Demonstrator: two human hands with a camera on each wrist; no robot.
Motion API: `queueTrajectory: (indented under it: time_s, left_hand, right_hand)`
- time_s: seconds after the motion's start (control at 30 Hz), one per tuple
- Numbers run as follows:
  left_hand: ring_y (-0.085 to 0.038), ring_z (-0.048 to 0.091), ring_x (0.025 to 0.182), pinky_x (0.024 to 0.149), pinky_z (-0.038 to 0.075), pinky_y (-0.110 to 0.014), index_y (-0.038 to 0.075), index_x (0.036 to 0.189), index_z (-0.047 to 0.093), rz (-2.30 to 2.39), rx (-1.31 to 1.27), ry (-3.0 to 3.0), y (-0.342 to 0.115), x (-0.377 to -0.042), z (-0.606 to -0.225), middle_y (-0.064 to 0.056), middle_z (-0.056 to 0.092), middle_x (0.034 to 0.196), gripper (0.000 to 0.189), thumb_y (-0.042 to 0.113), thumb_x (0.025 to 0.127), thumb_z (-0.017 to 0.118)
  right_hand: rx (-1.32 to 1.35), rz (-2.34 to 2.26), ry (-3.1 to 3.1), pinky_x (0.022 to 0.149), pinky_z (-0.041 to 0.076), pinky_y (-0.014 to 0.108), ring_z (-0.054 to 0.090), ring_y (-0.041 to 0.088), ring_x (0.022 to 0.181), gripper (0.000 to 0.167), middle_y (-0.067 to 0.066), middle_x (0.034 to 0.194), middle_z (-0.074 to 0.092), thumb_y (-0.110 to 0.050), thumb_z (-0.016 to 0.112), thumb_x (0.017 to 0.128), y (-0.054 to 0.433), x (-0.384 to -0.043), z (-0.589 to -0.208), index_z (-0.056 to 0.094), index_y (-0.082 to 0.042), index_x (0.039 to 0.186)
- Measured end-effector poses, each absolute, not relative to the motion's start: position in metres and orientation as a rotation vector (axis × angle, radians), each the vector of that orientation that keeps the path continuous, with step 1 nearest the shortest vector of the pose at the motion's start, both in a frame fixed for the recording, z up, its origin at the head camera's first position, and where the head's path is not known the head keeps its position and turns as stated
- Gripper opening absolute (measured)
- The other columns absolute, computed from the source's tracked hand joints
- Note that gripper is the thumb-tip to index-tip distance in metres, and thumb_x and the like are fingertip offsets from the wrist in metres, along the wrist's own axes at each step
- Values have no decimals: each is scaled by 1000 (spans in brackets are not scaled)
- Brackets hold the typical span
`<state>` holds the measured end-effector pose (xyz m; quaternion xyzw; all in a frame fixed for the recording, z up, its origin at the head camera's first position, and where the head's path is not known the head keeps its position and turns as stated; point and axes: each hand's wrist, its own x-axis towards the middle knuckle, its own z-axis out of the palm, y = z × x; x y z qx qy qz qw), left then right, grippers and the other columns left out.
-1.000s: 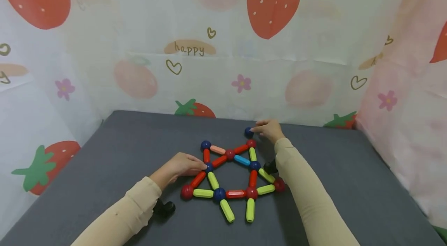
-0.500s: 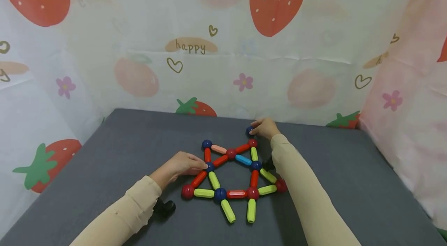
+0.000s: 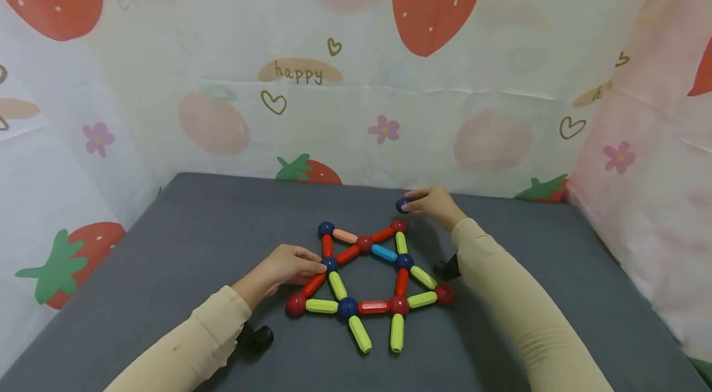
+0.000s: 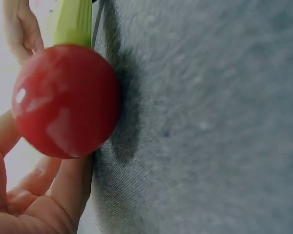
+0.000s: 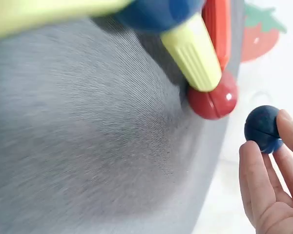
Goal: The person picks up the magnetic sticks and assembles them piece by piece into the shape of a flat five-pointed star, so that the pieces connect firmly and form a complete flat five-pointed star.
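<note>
A flat star-like frame of coloured magnetic rods and balls lies on the dark grey table (image 3: 356,367). My left hand (image 3: 290,266) holds a blue ball (image 3: 330,264) at the frame's left side. In the left wrist view, a red ball (image 4: 66,101) hides those fingertips. Behind the frame's far right corner, my right hand (image 3: 436,203) pinches a separate blue ball (image 3: 402,205) between thumb and fingers. The right wrist view shows this ball (image 5: 262,128) apart from the red corner ball (image 5: 214,96), which joins a red rod and a yellow-green rod.
Two yellow-green rods (image 3: 360,334) point toward me from the frame's near side, their front ends without balls. A black wrist-camera piece (image 3: 256,339) sits below the left cuff. Behind the table hangs a strawberry-print cloth (image 3: 356,120).
My right hand has shifted slightly right and away with the blue ball, and its forearm has swung right. The left hand stays at its ball; the frame keeps its shape.
</note>
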<state>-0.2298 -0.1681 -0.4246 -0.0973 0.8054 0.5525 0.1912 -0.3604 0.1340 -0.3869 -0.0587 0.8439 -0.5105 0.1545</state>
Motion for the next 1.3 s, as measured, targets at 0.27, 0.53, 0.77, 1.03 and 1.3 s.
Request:
queueTrajectory:
  time_s: [0.27, 0.53, 0.77, 1.03, 1.3]
  left_hand:
    - [-19, 71, 93, 81, 61, -39, 4, 117, 70, 1411, -248, 2321, -173, -220, -418, -9, 74, 108, 38, 20, 84, 80]
    - [-16, 70, 88, 78, 61, -36, 6, 113, 73, 1427, -301, 2339, -169, -219, -424, -7, 74, 105, 33, 21, 84, 80]
    - [-16, 69, 85, 77, 61, -35, 6, 111, 74, 1449, -322, 2351, -161, -230, -423, -8, 75, 104, 30, 20, 85, 79]
    - [-19, 69, 88, 82, 61, -38, 7, 112, 74, 1440, -326, 2374, -156, -244, -423, -10, 74, 108, 29, 20, 86, 78]
    - [-20, 70, 89, 81, 61, -37, 6, 113, 73, 1447, -323, 2356, -149, -250, -423, -12, 73, 110, 31, 20, 86, 78]
  right_hand:
    - [-150, -1443, 2358, 108, 48, 45, 65, 32, 117, 46, 20, 135, 61, -18, 71, 93, 151, -316, -377, 60, -3, 135]
    - [-145, -1473, 2308, 105, 50, 47, 68, 28, 112, 47, 18, 131, 64, -22, 75, 90, 157, -262, -372, 63, -4, 132]
    - [-95, -1524, 2215, 101, 54, 42, 70, 22, 108, 48, 17, 127, 68, -24, 76, 89, 163, -222, -373, 64, -2, 130]
    - [-3, -1617, 2057, 94, 57, 40, 73, 16, 99, 48, 18, 128, 66, -17, 79, 86, 169, -193, -387, 65, 3, 127]
    - [49, -1531, 2009, 92, 59, 39, 70, 13, 95, 47, 11, 115, 73, -19, 80, 85, 175, -172, -405, 67, 1, 125]
